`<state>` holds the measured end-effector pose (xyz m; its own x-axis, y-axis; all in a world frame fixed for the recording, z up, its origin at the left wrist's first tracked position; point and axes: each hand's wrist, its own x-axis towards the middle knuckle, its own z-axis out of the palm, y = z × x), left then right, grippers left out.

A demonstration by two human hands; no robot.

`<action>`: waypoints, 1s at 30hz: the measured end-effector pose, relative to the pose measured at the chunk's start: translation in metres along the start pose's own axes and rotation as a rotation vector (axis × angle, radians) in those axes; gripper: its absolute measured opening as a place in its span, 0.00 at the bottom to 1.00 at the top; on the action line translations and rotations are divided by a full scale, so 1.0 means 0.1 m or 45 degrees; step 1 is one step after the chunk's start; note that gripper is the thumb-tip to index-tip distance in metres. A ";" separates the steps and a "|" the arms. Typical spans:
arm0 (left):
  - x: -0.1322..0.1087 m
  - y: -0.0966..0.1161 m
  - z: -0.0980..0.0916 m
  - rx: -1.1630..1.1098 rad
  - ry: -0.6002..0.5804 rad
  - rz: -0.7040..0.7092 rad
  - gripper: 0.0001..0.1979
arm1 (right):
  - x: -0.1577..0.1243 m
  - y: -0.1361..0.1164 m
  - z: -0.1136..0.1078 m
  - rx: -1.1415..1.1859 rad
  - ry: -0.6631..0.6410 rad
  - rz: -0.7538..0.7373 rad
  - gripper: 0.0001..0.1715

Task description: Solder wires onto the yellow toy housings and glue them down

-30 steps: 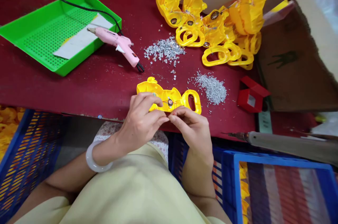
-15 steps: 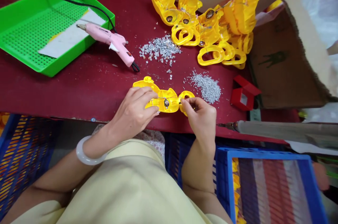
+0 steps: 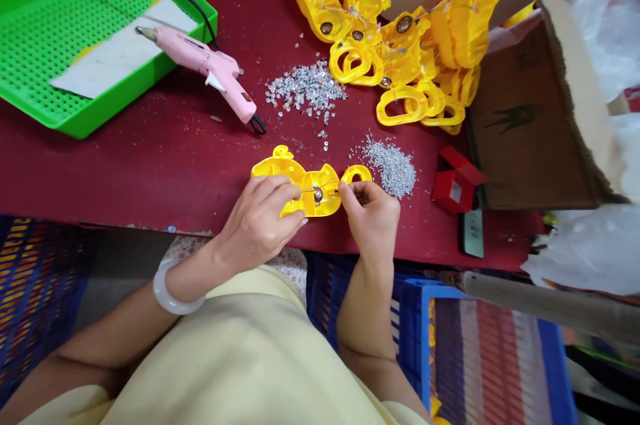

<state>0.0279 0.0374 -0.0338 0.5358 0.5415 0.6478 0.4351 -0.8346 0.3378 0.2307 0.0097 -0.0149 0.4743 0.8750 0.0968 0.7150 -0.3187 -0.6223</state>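
Note:
A yellow plastic toy half-shell [image 3: 320,209] lies hollow side up at the table's front edge, with a round metal part and thin reddish wires inside. My left hand [image 3: 265,217] grips its left portion, fingers over the top and thumb along the near edge. My right hand [image 3: 373,208] is closed in a pinch at the shell's right end, on a thin wire [image 3: 330,182]. The fingertips partly hide what they hold. Just behind that hand is a yellow ring-shaped handle [image 3: 357,170], its lower part covered by the fingers.
A pink glue gun [image 3: 210,68] rests against a green tray [image 3: 80,128]. Small clear pieces [image 3: 307,88] and silver screws [image 3: 393,168] lie in piles. Beyond are stacked yellow shells [image 3: 400,55]; rightward, a red box [image 3: 453,188], a cardboard box [image 3: 530,145] and a grey screwdriver-like tool [image 3: 525,295].
My right hand has shifted slightly left, from over the ring handle to the shell's right end, uncovering more of the handle. My left hand keeps its grip. The camera view has shifted a little.

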 end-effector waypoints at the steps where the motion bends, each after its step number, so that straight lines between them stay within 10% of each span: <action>1: 0.00 0.00 0.00 -0.002 -0.002 0.004 0.06 | 0.00 0.00 0.00 -0.017 0.010 -0.002 0.15; 12: -0.02 -0.02 0.03 -0.012 0.010 0.001 0.07 | -0.02 -0.07 0.06 -0.436 0.082 -0.093 0.11; 21: -0.03 -0.03 0.03 -0.067 0.008 0.003 0.08 | -0.05 0.05 0.00 -0.085 -0.068 -0.105 0.15; 30: -0.08 0.02 0.03 -0.036 -0.002 -0.064 0.08 | -0.06 0.12 0.06 -0.502 0.110 -0.431 0.24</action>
<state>0.0262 0.0319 -0.0402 0.5153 0.5829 0.6283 0.4410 -0.8089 0.3888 0.2329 0.0029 -0.0277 0.2120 0.9247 0.3162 0.9666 -0.1508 -0.2072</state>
